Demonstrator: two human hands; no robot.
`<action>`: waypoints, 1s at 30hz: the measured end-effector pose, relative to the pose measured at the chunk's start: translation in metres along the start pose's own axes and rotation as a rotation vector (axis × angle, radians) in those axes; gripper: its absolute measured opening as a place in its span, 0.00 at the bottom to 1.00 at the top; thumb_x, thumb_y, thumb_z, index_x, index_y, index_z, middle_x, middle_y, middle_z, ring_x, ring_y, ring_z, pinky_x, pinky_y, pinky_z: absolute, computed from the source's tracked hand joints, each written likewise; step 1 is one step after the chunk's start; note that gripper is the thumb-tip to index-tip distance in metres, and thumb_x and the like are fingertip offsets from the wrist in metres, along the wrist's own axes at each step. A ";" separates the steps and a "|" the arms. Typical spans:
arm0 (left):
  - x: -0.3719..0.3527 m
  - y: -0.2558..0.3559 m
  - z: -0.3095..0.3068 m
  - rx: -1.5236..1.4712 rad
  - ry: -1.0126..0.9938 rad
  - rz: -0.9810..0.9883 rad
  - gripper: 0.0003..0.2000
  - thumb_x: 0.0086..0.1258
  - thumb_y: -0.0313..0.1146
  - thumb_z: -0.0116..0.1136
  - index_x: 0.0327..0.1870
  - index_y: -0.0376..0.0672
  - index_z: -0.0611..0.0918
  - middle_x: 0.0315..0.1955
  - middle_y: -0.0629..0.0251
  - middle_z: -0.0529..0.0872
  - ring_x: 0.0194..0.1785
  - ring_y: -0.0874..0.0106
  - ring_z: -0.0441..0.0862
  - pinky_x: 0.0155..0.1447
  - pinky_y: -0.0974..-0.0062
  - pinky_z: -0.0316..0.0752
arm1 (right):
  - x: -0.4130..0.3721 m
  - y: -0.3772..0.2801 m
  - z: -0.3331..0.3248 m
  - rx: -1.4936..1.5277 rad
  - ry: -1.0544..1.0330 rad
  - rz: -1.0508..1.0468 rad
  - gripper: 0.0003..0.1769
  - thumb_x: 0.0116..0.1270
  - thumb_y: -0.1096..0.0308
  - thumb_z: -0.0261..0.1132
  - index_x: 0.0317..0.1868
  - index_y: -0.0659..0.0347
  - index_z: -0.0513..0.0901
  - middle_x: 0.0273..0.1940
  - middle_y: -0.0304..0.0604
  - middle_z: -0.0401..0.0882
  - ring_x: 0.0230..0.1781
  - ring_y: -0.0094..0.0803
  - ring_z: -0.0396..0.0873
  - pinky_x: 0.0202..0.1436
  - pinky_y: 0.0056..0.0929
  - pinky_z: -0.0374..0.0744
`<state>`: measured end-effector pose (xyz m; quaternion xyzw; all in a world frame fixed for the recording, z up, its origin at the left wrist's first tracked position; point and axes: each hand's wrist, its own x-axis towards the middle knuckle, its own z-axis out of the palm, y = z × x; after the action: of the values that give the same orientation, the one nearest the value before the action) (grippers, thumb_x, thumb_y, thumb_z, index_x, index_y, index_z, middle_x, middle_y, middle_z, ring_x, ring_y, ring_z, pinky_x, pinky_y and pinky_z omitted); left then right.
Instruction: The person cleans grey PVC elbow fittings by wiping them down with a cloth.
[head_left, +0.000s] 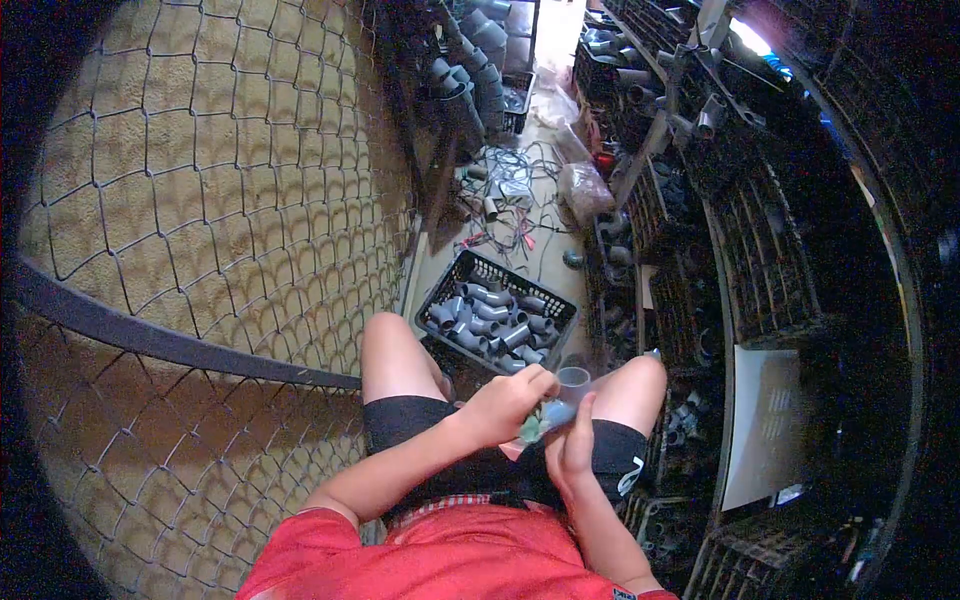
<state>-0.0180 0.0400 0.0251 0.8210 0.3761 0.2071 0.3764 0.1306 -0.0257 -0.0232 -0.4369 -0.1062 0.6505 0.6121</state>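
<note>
My right hand (577, 440) is closed around a grey plastic pipe fitting (574, 379), held over my lap with its round opening facing up. My left hand (513, 402) is at the fitting's left side, its fingers bent and pinched close to the rim. Below those fingers and between the two hands is a pale green and light-blue piece (540, 421), cloth-like but blurred. Just past my knees, a black plastic crate (462, 262) on the floor holds many loose grey pipe elbows (489, 313).
A chain-link fence (210, 200) with a metal rail runs along my left. Dark racks and crates (760, 250) of fittings line the right. Cables (510, 175) and a plastic bag (585, 190) lie on the floor beyond the crate. Large grey pipe fittings (480, 70) are stacked further back.
</note>
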 end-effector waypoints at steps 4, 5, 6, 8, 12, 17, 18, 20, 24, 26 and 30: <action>-0.006 -0.003 0.013 0.072 0.059 0.028 0.22 0.52 0.26 0.68 0.49 0.42 0.75 0.46 0.54 0.79 0.49 0.49 0.83 0.48 0.58 0.81 | 0.004 -0.006 0.000 -0.028 -0.041 0.023 0.31 0.79 0.40 0.45 0.66 0.57 0.70 0.59 0.42 0.76 0.62 0.34 0.72 0.69 0.37 0.67; -0.006 0.000 0.008 0.084 0.064 0.136 0.23 0.48 0.26 0.70 0.48 0.43 0.75 0.46 0.54 0.79 0.47 0.49 0.83 0.47 0.56 0.81 | 0.007 -0.015 0.002 -0.035 -0.053 0.002 0.30 0.79 0.42 0.46 0.64 0.58 0.71 0.56 0.44 0.78 0.60 0.36 0.74 0.67 0.37 0.69; -0.005 0.001 0.008 0.082 0.066 0.136 0.23 0.48 0.26 0.70 0.48 0.43 0.75 0.46 0.54 0.79 0.47 0.49 0.83 0.47 0.56 0.81 | 0.009 -0.026 0.011 -0.045 -0.068 -0.017 0.28 0.80 0.44 0.46 0.63 0.58 0.71 0.52 0.47 0.80 0.58 0.38 0.77 0.65 0.37 0.71; -0.008 0.002 0.009 -0.004 0.102 0.167 0.26 0.45 0.27 0.72 0.48 0.41 0.75 0.44 0.53 0.80 0.45 0.47 0.83 0.46 0.57 0.81 | 0.008 -0.031 0.020 -0.055 0.015 0.006 0.25 0.79 0.46 0.49 0.56 0.61 0.75 0.45 0.47 0.82 0.50 0.38 0.79 0.60 0.37 0.74; -0.018 -0.030 0.059 -0.692 0.146 -0.199 0.16 0.59 0.21 0.64 0.48 0.42 0.76 0.37 0.66 0.82 0.31 0.70 0.84 0.28 0.72 0.77 | 0.018 -0.029 0.021 -0.200 -0.154 -0.440 0.16 0.75 0.58 0.53 0.37 0.61 0.78 0.42 0.46 0.82 0.37 0.32 0.77 0.49 0.35 0.76; -0.028 -0.049 0.054 -0.691 -0.073 -0.158 0.13 0.58 0.31 0.69 0.43 0.44 0.82 0.24 0.73 0.82 0.27 0.77 0.80 0.29 0.76 0.73 | 0.010 -0.047 0.031 -0.519 -0.503 -0.623 0.20 0.75 0.58 0.51 0.33 0.64 0.81 0.43 0.48 0.83 0.44 0.37 0.78 0.53 0.36 0.73; -0.028 -0.048 0.046 -0.668 0.110 -0.177 0.13 0.58 0.32 0.69 0.43 0.43 0.83 0.24 0.71 0.84 0.28 0.76 0.82 0.31 0.73 0.75 | 0.006 -0.055 0.036 -0.666 -0.411 -0.461 0.21 0.76 0.58 0.50 0.38 0.66 0.83 0.46 0.49 0.84 0.49 0.38 0.79 0.58 0.36 0.73; -0.021 -0.030 -0.001 -0.048 0.150 -0.099 0.15 0.54 0.33 0.71 0.42 0.41 0.84 0.35 0.55 0.89 0.39 0.61 0.89 0.42 0.66 0.81 | 0.008 -0.059 0.040 -0.668 -0.371 -0.436 0.22 0.77 0.58 0.49 0.46 0.67 0.84 0.51 0.48 0.84 0.57 0.38 0.78 0.63 0.34 0.71; -0.015 -0.023 0.007 0.110 0.050 -0.028 0.14 0.56 0.33 0.71 0.42 0.40 0.84 0.33 0.55 0.88 0.38 0.58 0.88 0.41 0.64 0.81 | 0.007 -0.056 0.041 -1.277 -0.334 -0.079 0.18 0.74 0.57 0.57 0.43 0.64 0.85 0.38 0.50 0.86 0.43 0.40 0.84 0.50 0.34 0.79; -0.013 -0.034 0.026 0.076 0.087 -0.060 0.12 0.57 0.32 0.70 0.40 0.40 0.83 0.31 0.57 0.88 0.35 0.62 0.88 0.40 0.65 0.80 | 0.006 -0.051 0.041 -1.395 -0.194 -0.546 0.16 0.69 0.56 0.63 0.38 0.63 0.84 0.33 0.51 0.85 0.35 0.51 0.86 0.41 0.43 0.81; -0.007 -0.034 0.037 -0.860 -0.209 -0.372 0.06 0.62 0.30 0.67 0.37 0.40 0.84 0.29 0.71 0.85 0.30 0.80 0.80 0.30 0.74 0.77 | 0.006 -0.045 0.029 -1.333 -0.194 -0.938 0.14 0.64 0.57 0.67 0.35 0.61 0.84 0.30 0.49 0.84 0.29 0.48 0.84 0.35 0.43 0.81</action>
<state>-0.0148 0.0325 -0.0246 0.5261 0.3571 0.1892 0.7483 0.1428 0.0018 0.0222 -0.5611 -0.6944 0.1620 0.4204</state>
